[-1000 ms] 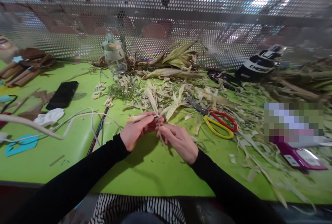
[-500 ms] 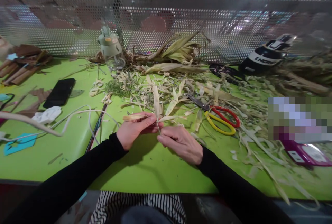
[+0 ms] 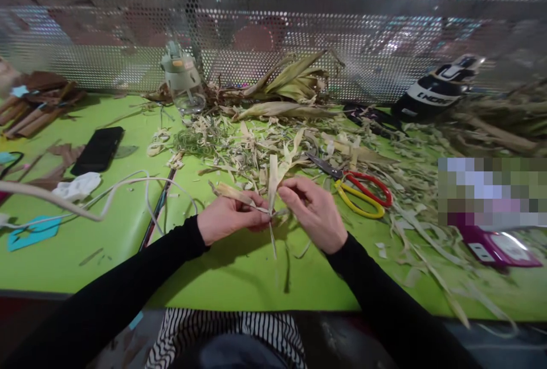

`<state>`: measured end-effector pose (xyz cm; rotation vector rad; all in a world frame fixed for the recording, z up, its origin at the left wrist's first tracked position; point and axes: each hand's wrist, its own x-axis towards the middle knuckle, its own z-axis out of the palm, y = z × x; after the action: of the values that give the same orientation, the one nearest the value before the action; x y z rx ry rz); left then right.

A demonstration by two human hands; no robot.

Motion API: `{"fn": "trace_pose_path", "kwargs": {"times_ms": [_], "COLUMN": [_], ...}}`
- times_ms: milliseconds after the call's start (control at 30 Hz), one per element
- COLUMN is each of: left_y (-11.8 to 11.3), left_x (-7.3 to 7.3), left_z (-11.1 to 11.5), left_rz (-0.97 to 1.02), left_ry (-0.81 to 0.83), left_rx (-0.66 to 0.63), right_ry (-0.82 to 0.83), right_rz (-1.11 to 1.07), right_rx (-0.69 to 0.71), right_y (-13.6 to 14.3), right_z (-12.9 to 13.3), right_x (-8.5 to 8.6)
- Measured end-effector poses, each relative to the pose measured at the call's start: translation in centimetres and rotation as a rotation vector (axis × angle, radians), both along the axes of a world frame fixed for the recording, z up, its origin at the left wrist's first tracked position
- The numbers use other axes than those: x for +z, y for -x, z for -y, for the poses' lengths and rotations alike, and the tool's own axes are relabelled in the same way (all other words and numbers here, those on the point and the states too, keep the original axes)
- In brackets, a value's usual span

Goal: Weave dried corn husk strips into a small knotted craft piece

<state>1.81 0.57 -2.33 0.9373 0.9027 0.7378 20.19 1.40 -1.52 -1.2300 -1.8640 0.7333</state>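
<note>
My left hand (image 3: 234, 216) pinches a bundle of dried corn husk strips (image 3: 272, 185) at the spot where they cross, thumb on the near side. From that spot one strip stands upright, another points left over my fingers, and thin ends hang down over the table. My right hand (image 3: 314, 209) is at the right of the bundle, thumb and index finger closed against the upright strips. Its other fingers are curled and partly hidden. Scissors (image 3: 342, 178) with one red and one yellow handle lie just beyond my right hand, blades toward the husk scraps (image 3: 256, 147).
A green table (image 3: 239, 278) bears a clear bottle (image 3: 183, 81), a black bottle (image 3: 433, 93) lying tilted, a phone (image 3: 97, 150), white cables (image 3: 147, 198), whole husks (image 3: 294, 81) and brown sticks (image 3: 38, 107). A perforated metal screen (image 3: 256, 16) stands behind.
My right hand has let go of the thin hanging end and moved up to the upright strips. My left hand and the husk bundle have shifted slightly right and down.
</note>
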Motion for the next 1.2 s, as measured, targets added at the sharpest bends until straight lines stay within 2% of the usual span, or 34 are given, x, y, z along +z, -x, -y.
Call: {"fn": "trace_pose_path", "kwargs": {"times_ms": [100,167,333,500,600,767,900,967,1100,1200], "left_y": [-0.1,0.0,-0.1,-0.6,-0.7,-0.5,-0.5,-0.5,-0.1,-0.1], "left_x": [0.1,0.1,-0.3,-0.6,-0.3,0.1,0.0,0.0,-0.1,-0.2], "left_z": [0.2,0.2,0.2,0.8,1.3,1.7,1.8,1.6,1.1,1.0], "left_rz": [0.039,0.066,0.024,-0.032,-0.076,-0.124,-0.122,-0.105,-0.096,-0.086], "left_ry": [0.025,0.033,-0.084,-0.188,-0.238,-0.306,-0.288,-0.278,-0.312,-0.311], "left_rx": [-0.080,-0.096,-0.025,0.052,0.072,0.010,0.100,0.153,0.185,0.182], "right_ry": [0.147,0.233,0.448,0.486,0.422,0.337,0.278,0.134,-0.280,-0.445], "right_rz": [-0.115,-0.251,-0.563,-0.608,-0.520,-0.423,-0.235,-0.130,0.013,0.085], "right_rx": [0.094,0.088,0.057,0.059,0.072,0.089,0.084,0.053,0.010,-0.021], "right_y": [0.1,0.2,0.8,1.0,0.9,0.8,0.5,0.4,0.6,0.7], "right_z": [-0.1,0.0,0.4,0.5,0.5,0.3,0.5,0.6,0.9,1.0], "right_x": [0.0,-0.3,-0.8,-0.7,-0.9,-1.0,-0.2,0.2,0.3,0.2]}}
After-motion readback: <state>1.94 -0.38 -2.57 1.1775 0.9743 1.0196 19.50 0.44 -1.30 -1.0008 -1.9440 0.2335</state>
